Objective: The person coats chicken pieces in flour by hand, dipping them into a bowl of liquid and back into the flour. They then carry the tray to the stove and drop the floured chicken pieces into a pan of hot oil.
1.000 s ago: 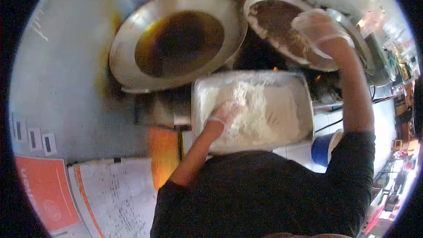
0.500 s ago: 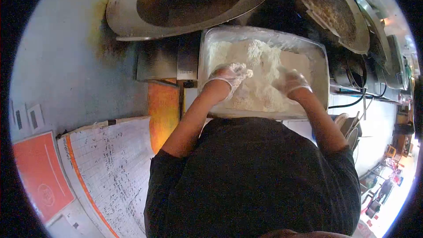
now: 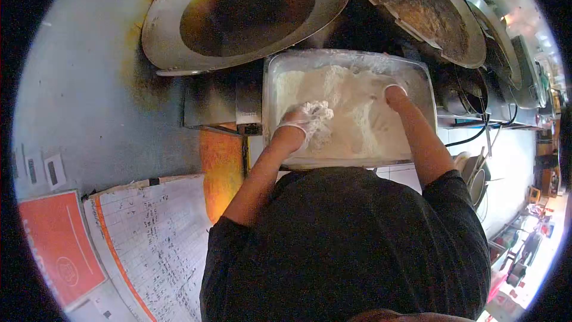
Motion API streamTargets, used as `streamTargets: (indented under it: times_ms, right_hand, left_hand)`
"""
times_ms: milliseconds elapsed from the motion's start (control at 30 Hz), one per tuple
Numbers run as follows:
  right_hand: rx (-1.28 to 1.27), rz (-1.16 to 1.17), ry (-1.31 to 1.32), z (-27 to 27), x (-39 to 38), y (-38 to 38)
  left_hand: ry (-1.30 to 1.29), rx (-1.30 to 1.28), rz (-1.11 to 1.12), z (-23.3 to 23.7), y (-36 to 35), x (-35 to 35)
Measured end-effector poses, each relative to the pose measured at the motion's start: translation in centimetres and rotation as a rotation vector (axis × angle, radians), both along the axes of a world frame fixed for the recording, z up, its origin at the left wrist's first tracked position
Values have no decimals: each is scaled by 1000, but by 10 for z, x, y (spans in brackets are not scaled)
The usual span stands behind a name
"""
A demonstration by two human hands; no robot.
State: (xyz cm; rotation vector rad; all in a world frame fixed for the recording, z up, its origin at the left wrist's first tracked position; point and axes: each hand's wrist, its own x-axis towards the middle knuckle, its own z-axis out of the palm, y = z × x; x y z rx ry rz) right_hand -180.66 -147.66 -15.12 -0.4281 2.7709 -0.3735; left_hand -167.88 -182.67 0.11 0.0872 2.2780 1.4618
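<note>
A deep rectangular metal tray (image 3: 422,77) in front of me holds a broad bed of pale flour (image 3: 357,125). My left hand (image 3: 305,120), in a clear plastic glove, is over the flour on the tray's left side. White clumps coat its fingers, which look loosely curled and apart, with no separate object visible in them. My right hand (image 3: 394,93) reaches into the flour at the right rear of the tray. Its fingers are hidden in the flour, so what they touch does not show. Grooves mark the flour near the right wrist.
A large wok of dark oil (image 3: 247,12) stands behind the tray, its rim close to it. Another wide, crusted pan (image 3: 438,15) is at the back right. A handwritten sheet (image 3: 155,232) and a red panel (image 3: 62,244) are at the left.
My right hand has moved back and down into the flour, and its fingers are now hidden. The mounds in the middle look flatter. My left hand remains on the left side.
</note>
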Motion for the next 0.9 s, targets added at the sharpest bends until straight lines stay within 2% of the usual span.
streamTargets:
  times_ms: [100, 133, 200, 233, 267, 333, 367, 433, 533, 600, 633, 667, 733, 767, 800, 833, 867, 900]
  right_hand:
    - [-507, -314, -184, 23, 2, 24]
    - [-432, -227, -99, 27, 7, 29]
    - [-223, -59, 46, 49, 25, 31]
    - [-91, 22, 113, 69, 35, 27]
    - [99, 98, 153, 120, 51, 4]
    - [171, -13, 108, 153, 67, -6]
    - [48, -194, 30, 157, 71, -3]
    - [-166, -340, 21, 173, 79, -3]
    - [-369, -263, 168, 230, 92, -9]
    - [-435, -263, 180, 272, 104, -15]
    - [-339, -112, 322, 275, 106, -8]
    - [-239, 40, 459, 277, 106, 0]
    - [-209, 203, 499, 298, 107, -4]
    - [-163, 210, 503, 304, 109, -5]
    - [-118, 218, 508, 309, 110, -7]
    - [-72, 227, 512, 312, 111, -9]
    - [-230, 74, 398, 313, 112, -9]
    - [-181, 90, 380, 308, 109, -4]
  left_hand:
    - [-77, 76, 13, 15, 0, -3]
    - [-107, 91, 13, 15, 0, -3]
    - [-20, 30, 36, -17, 0, -7]
    - [26, -1, 46, -27, 0, -10]
    - [29, -21, 38, -26, 0, -11]
    - [39, -56, 13, -15, 2, -11]
    - [15, 1, 22, -9, 3, -10]
    - [-28, 116, 37, 2, 2, -3]
    - [96, -115, -33, -21, -2, -5]
    - [-33, -181, -69, 2, 3, -11]
    - [-98, -218, -84, 11, 3, -10]
    - [59, -39, -85, -48, -3, -8]
    - [217, -124, -180, -55, -7, -7]
    - [296, -170, -225, -57, -8, -7]
    - [139, 17, -168, -87, -6, -11]
    - [377, -131, -273, -108, -9, -13]
    - [610, -283, -372, -123, -14, -14]
    - [839, -440, -469, -129, -19, -16]
